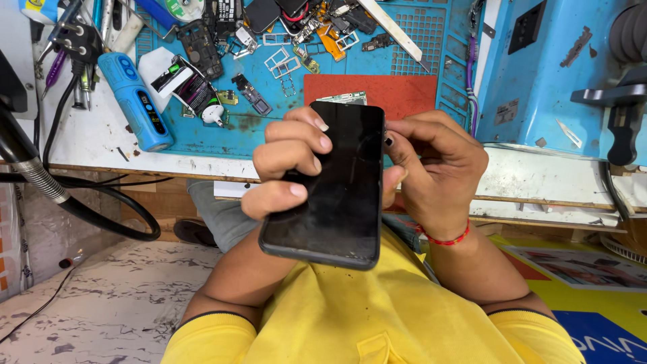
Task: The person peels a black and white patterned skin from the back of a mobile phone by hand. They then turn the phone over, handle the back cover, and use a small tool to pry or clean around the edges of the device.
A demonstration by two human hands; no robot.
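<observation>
Phone repair workshop: parts-strewn blue mat (404, 64), tools.

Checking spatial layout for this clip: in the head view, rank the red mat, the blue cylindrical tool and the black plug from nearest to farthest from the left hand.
From the left hand:
1. Red mat, just above the hands at bench centre.
2. Blue cylindrical tool, lying to the left on the bench.
3. Black plug, far upper left corner.

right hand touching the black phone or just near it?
Touching. The head view shows the right hand with its fingertips pressed on the black phone's right edge; left hand wraps the other side.
</observation>
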